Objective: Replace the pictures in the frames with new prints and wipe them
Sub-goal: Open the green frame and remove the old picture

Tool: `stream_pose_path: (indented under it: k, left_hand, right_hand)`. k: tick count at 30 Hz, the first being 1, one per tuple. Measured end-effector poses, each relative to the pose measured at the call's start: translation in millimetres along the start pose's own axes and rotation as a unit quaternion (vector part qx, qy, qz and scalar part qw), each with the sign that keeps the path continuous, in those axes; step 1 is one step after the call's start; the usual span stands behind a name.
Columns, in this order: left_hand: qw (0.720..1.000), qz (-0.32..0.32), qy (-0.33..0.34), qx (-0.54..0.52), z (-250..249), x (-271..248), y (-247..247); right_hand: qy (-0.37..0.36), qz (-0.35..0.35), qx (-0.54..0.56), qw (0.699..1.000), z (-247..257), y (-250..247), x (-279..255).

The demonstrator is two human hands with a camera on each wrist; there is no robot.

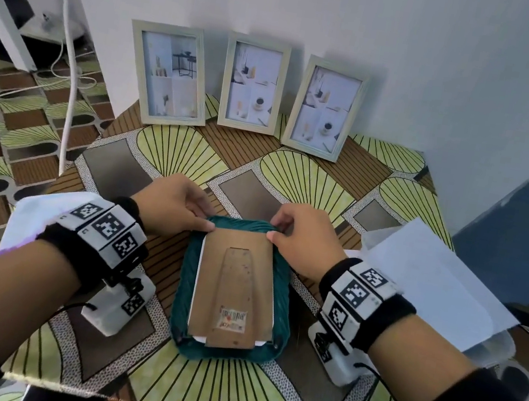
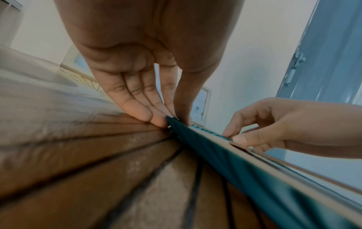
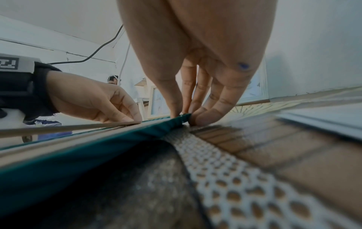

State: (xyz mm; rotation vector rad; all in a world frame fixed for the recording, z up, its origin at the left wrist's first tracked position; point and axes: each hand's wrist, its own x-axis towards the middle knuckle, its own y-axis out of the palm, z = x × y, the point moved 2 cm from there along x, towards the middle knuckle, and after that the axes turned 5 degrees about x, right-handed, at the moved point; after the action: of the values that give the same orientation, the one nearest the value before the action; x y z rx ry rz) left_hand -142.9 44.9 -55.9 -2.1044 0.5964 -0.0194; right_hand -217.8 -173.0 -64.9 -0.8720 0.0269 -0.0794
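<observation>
Teal frame [image 1: 280,289] lay face down, cardboard backing [image 1: 235,286] up.
Left hand [image 1: 172,204] and right hand [image 1: 306,241] each pinched its far corners.

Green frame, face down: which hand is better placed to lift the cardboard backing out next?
Probably the right hand. In the left wrist view its thumb tip already sits on the raised edge of the backing, while the left hand pinches the green frame corner and can steady it.
</observation>
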Motion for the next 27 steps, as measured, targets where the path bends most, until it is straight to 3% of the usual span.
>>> stream_pose_path:
  k: [18, 27]
  left_hand:
    - [0.992, -0.034, -0.044, 0.116, -12.0, 3.0, 6.6]
    - [0.994, -0.039, -0.039, 0.098, -17.0, -5.6, 3.0]
  right_hand:
    - [-0.009, -0.037, 0.005, 0.999, 1.0, 5.0, 2.3]
    - [0.005, -0.048, -0.02, 0.999, 9.5, 1.7, -3.9]
